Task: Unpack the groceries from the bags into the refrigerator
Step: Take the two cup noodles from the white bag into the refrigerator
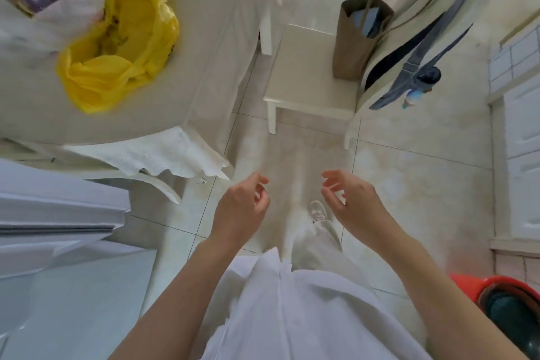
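Hands, left hand (241, 202) and right hand (349, 199), hover loosely curled, holding nothing.

You wear a loose white shirt (292, 310), pale beige trousers (315, 245) and a light sneaker (318, 210); your forearms are bare, unsleeved.

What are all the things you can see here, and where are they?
yellow bag: one, yellow plastic, on the table, open
white bag: one, white, far left on the table, groceries inside
table: one, cream cloth, upper left
chair: one, white, middle top
paper bag: one, brown, long handles, beside the chair
refrigerator: one, white, lower left
bin: one, red, lower right
left hand: one, holds nothing, fingers loosely curled
right hand: one, holds nothing, fingers loosely curled
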`<state>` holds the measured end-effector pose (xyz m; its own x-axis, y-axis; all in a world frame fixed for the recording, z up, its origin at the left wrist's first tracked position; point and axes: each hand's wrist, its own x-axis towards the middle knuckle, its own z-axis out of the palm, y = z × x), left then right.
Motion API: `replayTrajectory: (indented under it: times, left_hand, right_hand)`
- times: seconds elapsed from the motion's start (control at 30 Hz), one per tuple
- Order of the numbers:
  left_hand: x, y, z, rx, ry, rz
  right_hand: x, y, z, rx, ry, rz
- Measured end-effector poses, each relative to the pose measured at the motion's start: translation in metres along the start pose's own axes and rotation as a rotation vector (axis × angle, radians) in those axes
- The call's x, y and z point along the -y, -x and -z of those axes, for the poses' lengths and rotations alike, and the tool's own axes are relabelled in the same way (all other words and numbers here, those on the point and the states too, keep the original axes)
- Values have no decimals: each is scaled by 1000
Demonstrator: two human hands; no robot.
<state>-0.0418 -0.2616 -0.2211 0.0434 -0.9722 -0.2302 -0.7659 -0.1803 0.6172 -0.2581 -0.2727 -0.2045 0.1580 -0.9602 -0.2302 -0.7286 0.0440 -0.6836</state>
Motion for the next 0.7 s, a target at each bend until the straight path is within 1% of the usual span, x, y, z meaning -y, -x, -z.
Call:
replayTrajectory:
  times: [0.1, 0.2, 0.27, 0.33, 0.4, 0.53, 0.7]
  left_hand:
    - [-16, -35, -5, -93, 21, 105]
    - [-39, -63, -7, -192, 100, 222]
    - [-53, -77, -8, -261, 168, 289]
    - [-62, -87, -8, -317, 197, 354]
    - [-62, -93, -7, -361, 205, 429]
    - [-48, -104, 3, -463, 235, 572]
    - [-14, -132, 30, -606, 243, 684]
  right_hand:
    - [-9, -44, 25, 123, 66, 82]
    - [-10, -90, 57, 233, 124, 169]
    - [-9, -126, 73, 281, 173, 223]
    - [-8, -162, 81, 295, 210, 287]
    - [-3, -197, 83, 295, 228, 334]
    - [20, -253, 74, 363, 222, 412]
    - [65, -315, 46, 437, 193, 489]
